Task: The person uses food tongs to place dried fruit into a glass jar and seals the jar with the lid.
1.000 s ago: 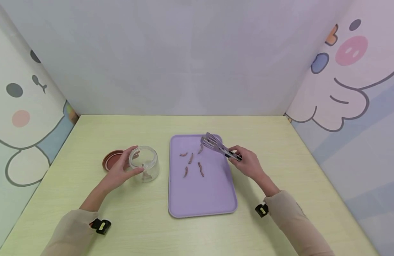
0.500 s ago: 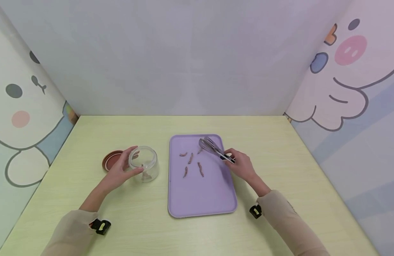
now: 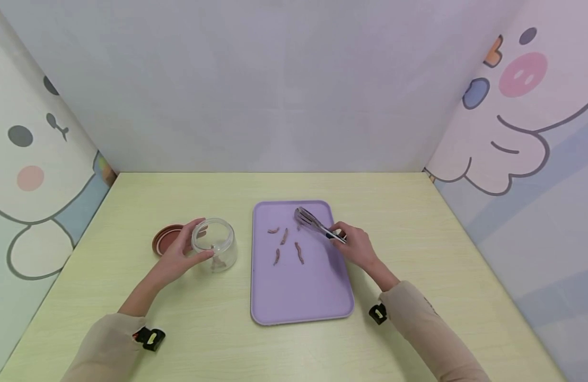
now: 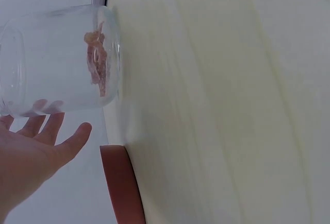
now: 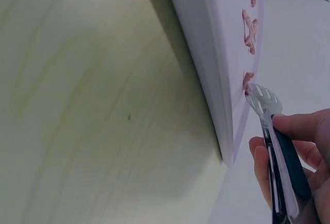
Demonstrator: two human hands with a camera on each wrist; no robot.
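Note:
My left hand (image 3: 176,259) holds a clear glass jar (image 3: 228,241) that stands uncovered on the table, its thumb and fingers around the side. A few reddish-brown dried strips (image 4: 97,59), like jerky, lie at the jar's bottom in the left wrist view. My right hand (image 3: 358,247) grips metal tongs (image 3: 314,220) with dark handles over the far right of a purple tray (image 3: 303,297). In the right wrist view the tongs' tips are right at one strip (image 5: 248,81), partly covering it. Several other strips (image 3: 299,253) lie apart on the tray.
A round reddish-brown lid (image 3: 166,240) lies on the table (image 3: 193,334) behind and left of the jar, partly hidden by my left hand. A pale wall (image 3: 274,106) rises at the table's back edge, and printed cartoon panels (image 3: 518,122) line both sides.
My right hand has moved left and slightly down with the tongs, and their tips have come lower onto the far-right strip. The left hand and jar stay in place.

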